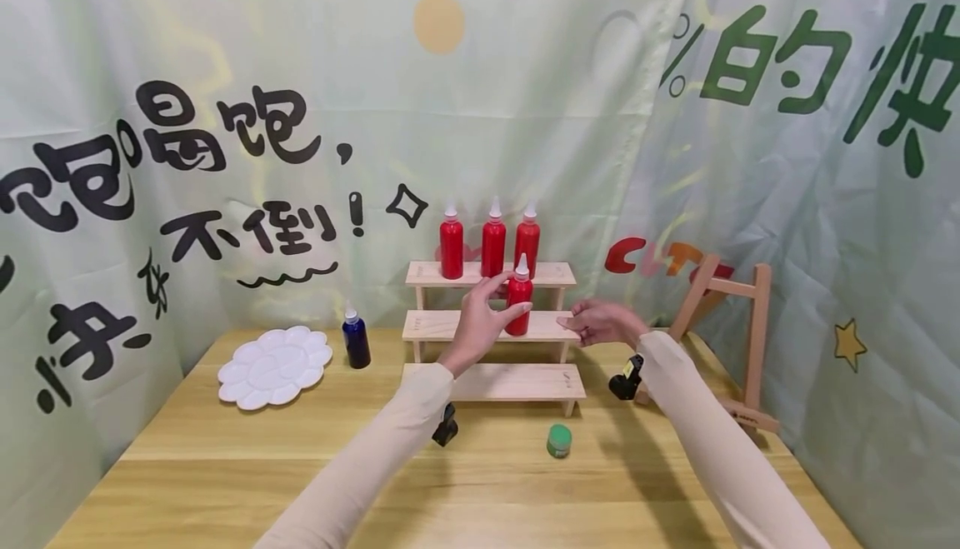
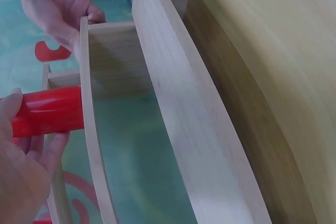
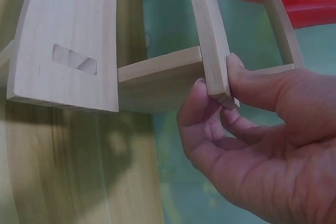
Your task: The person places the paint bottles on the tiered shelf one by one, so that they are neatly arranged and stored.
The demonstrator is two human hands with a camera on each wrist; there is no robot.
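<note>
On the middle step of a three-tier wooden stand point(image 1: 442, 326), a red squeeze bottle point(image 1: 518, 306) with a white nozzle stands upright. My left hand point(image 1: 477, 321) grips it between thumb and fingers. In the left wrist view, the bottle's base point(image 2: 58, 109) is right at the step board. My right hand point(image 1: 602, 323) pinches the right end of that same step. Up close in the right wrist view, the thumb lies over the board's end point(image 3: 211, 59) and the fingers curl beneath it. Several more red bottles point(image 1: 452, 247) stand on the top step.
Left of the stand are a dark blue bottle point(image 1: 356, 341) and a white flower-shaped palette point(image 1: 276, 367). A small green-lidded jar point(image 1: 558, 441) sits in front of the stand. At the right is a wooden easel point(image 1: 756, 341). Printed fabric point(image 1: 525, 49) hangs behind the table.
</note>
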